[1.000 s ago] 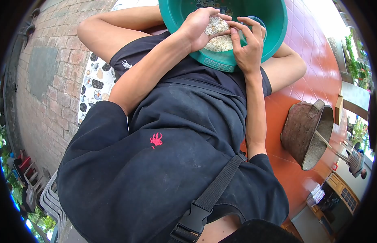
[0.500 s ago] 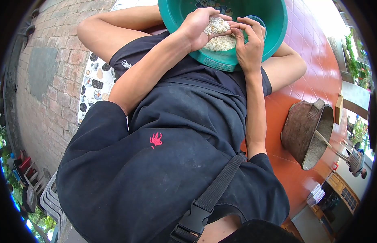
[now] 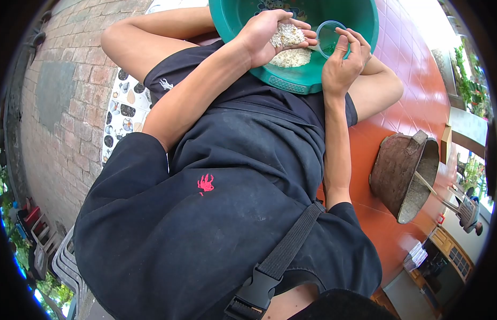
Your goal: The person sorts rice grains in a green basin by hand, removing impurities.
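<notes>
My left hand [image 3: 262, 40] is palm up and cupped, its fingers pointing right, with a heap of rice grains [image 3: 289, 35] on it. It is held over a green plastic basin [image 3: 364, 18] on my lap. Below it, more rice [image 3: 291, 58] lies in the basin. A small clear cup with a blue rim [image 3: 319, 49] is inside the basin at the right. Over the cup's right side, my right hand [image 3: 342, 66] has its thumb and forefinger close together by the rim. Anything between those fingertips is too small to make out.
A rusty metal bucket [image 3: 395, 170] with a stick in it is on the red tiled floor [image 3: 360, 154] at right. Brick paving [image 3: 72, 106] spreads out on the left. Stacked plastic chairs [image 3: 67, 261] are at lower left. Far right, a person [image 3: 469, 210] is in the background.
My right hand has moved right, away from the fingers of my left hand, to the rim of the cup. My left hand has stayed in place with the rice, and its fingers show more.
</notes>
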The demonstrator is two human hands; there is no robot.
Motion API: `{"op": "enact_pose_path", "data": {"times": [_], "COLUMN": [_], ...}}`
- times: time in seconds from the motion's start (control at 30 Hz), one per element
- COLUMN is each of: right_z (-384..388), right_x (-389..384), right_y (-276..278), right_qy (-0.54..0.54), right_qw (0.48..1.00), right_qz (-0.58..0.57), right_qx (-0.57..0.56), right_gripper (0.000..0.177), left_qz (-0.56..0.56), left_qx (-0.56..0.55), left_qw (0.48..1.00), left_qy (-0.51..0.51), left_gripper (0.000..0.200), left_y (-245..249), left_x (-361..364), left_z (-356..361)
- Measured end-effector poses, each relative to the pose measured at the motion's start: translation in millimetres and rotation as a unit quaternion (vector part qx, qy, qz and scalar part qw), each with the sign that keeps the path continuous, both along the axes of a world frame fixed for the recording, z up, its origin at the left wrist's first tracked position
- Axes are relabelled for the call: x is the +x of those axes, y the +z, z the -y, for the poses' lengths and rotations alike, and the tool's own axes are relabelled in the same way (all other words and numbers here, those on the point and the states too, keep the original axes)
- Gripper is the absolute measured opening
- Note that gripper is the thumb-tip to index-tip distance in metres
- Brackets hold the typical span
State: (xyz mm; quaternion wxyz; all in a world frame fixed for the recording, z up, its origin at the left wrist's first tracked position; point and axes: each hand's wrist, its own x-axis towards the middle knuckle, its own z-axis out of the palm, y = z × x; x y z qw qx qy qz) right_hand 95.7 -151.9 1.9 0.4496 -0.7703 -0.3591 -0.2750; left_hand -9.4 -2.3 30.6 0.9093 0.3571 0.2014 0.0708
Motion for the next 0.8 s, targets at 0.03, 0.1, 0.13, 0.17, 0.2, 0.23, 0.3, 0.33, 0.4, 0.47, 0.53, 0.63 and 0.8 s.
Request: {"op": "enact_pose_path", "data": {"times": [0.03,0.1,0.13,0.17,0.2,0.23,0.3,0.33,0.4,0.47,0.53,0.63,0.8], "right_z": [-0.2,-1.5,-1.8,-1.5,-1.3,-1.2,-1.6,-1.7,-2.7,-2.1,0.1,1.2,0.0], "right_x": [-1.6,-3.2,-3.3,-3.2,-2.9,-2.7,-2.1,-1.8,-2.6,-1.8,2.3,4.5,-0.1], "right_y": [1.5,0.6,0.3,0.2,0.2,0.1,0.0,0.3,0.8,0.3,-2.2,-6.1,-0.7], "right_qy": [0.012,0.033,0.055,0.055,0.059,0.064,0.063,0.063,0.060,0.056,0.012,-0.011,0.036], "right_qw": [1.000,0.999,0.998,0.998,0.998,0.997,0.998,0.998,0.998,0.998,1.000,1.000,0.999], "right_qz": [0.011,0.019,0.027,0.027,0.022,0.018,0.016,0.015,0.007,0.000,-0.003,-0.017,-0.032], "right_qx": [-0.017,-0.023,-0.028,-0.028,-0.028,-0.028,-0.023,-0.017,-0.008,0.001,-0.003,-0.016,-0.012], "right_gripper": [0.012,0.012,0.013,0.013,0.013,0.013,0.013,0.013,0.013,0.012,0.012,0.012,0.012], "left_qz": [0.000,0.010,0.010,0.009,0.008,0.007,-0.001,-0.001,0.002,0.002,0.002,-0.004,-0.001], "left_qx": [0.000,-0.010,-0.009,-0.005,0.000,-0.001,-0.002,-0.001,0.014,0.011,0.007,0.014,0.015], "left_qw": [1.000,1.000,1.000,1.000,1.000,1.000,1.000,1.000,1.000,1.000,1.000,1.000,1.000], "left_qy": [0.000,-0.008,-0.008,-0.009,-0.010,-0.010,-0.007,-0.007,-0.008,-0.011,-0.014,-0.010,-0.014], "left_gripper": [0.049,0.050,0.050,0.050,0.051,0.051,0.051,0.051,0.051,0.051,0.051,0.050,0.050], "left_y": [0.0,-0.5,-0.9,-1.6,-0.8,0.3,3.5,2.8,0.1,-0.7,0.2,2.6,2.3], "left_x": [0.1,-0.6,-0.8,-1.0,-1.3,-1.6,-2.1,-2.1,-2.0,-1.3,-1.4,-2.2,-2.3], "left_z": [-0.2,-0.7,-0.9,-0.9,-0.6,0.0,1.4,1.3,0.6,-0.2,-0.1,0.7,0.5]}}
